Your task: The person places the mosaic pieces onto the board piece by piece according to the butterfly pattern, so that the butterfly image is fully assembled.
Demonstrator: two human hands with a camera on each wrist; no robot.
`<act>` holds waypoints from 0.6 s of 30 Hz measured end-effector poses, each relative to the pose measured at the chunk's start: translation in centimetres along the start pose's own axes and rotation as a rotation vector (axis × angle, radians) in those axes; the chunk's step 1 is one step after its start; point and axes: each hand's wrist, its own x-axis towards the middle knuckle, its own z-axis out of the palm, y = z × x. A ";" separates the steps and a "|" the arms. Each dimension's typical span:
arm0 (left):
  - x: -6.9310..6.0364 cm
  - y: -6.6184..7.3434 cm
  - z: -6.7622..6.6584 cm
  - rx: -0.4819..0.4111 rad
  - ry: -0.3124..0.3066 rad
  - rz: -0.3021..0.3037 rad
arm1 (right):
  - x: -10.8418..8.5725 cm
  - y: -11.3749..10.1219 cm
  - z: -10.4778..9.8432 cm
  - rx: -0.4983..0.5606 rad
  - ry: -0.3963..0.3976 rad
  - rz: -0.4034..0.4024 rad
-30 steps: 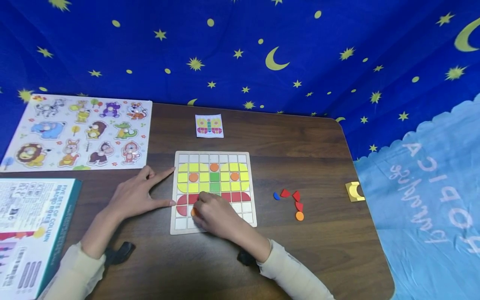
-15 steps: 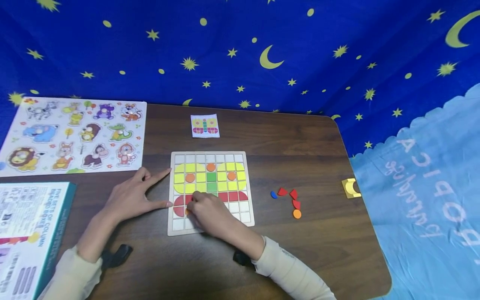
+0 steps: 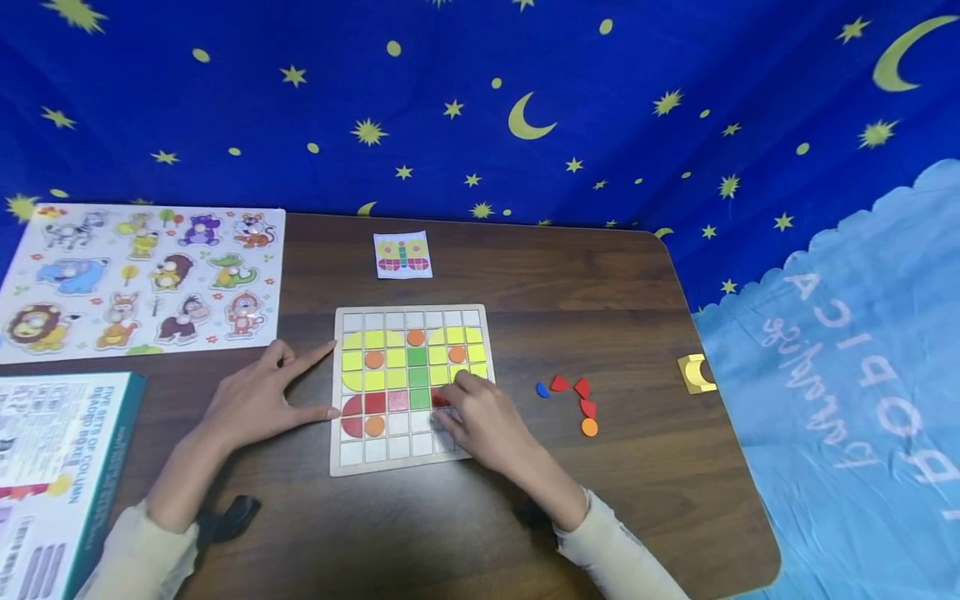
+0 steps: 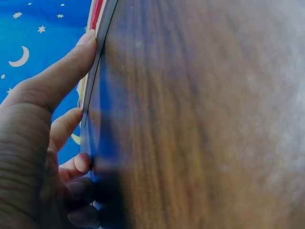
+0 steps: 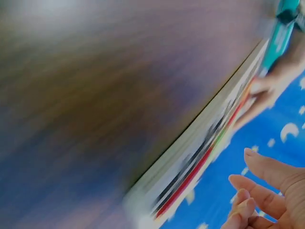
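Observation:
A wooden grid board point(image 3: 335, 454) lies mid-table, its cells partly filled with yellow, green, red and orange pieces. My left hand point(image 3: 255, 396) has thumb and index finger spread, their tips touching the board's left edge; in the left wrist view the thumb point(image 4: 71, 67) meets that edge. Over the board's right side is my right hand point(image 3: 483, 421), fingers loosely bent, covering part of the red row. In the right wrist view nothing shows between its thumb point(image 5: 267, 167) and fingers. An orange disc point(image 3: 375, 426) sits in a lower-left cell.
Right of the board lie several red pieces point(image 3: 582, 387), a blue piece point(image 3: 542, 390) and an orange disc point(image 3: 590, 427). Behind it is a butterfly picture card point(image 3: 386, 247). An animal puzzle point(image 3: 161, 329) and a box point(image 3: 112, 467) stand left; a yellow block point(image 3: 692, 374) is at the right edge.
My right hand has left the orange disc in the lower-left cell and moved right across the board. My left hand stays at the board's left edge. The head view has shifted slightly.

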 end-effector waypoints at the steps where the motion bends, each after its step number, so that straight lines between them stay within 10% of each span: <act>1: 0.0 0.0 0.0 -0.001 -0.001 -0.001 | -0.4 0.8 -0.3 -0.006 0.009 0.032; 18: 0.0 0.1 -0.1 0.004 -0.011 -0.013 | -6.3 11.1 -2.6 -0.124 0.041 0.390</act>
